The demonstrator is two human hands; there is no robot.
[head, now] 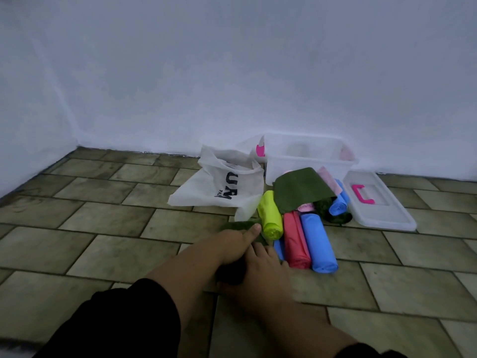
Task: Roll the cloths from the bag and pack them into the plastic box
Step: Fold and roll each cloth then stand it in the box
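My left hand (233, 245) and my right hand (262, 273) press together on a dark green cloth (232, 275) on the floor, which is mostly hidden under them. Just beyond lie rolled cloths: a lime roll (269, 218), a red roll (296, 241) and a blue roll (318, 242). A flat olive green cloth (300, 188) leans on the clear plastic box (309, 164), with another blue roll (339, 202) and pink cloths beside it. The white bag (219, 184) lies slumped left of the box.
The box lid (379, 205) with a pink handle lies on the tiled floor at the right of the box. A white wall runs close behind the box and bag. Bare tiles stretch out to the left.
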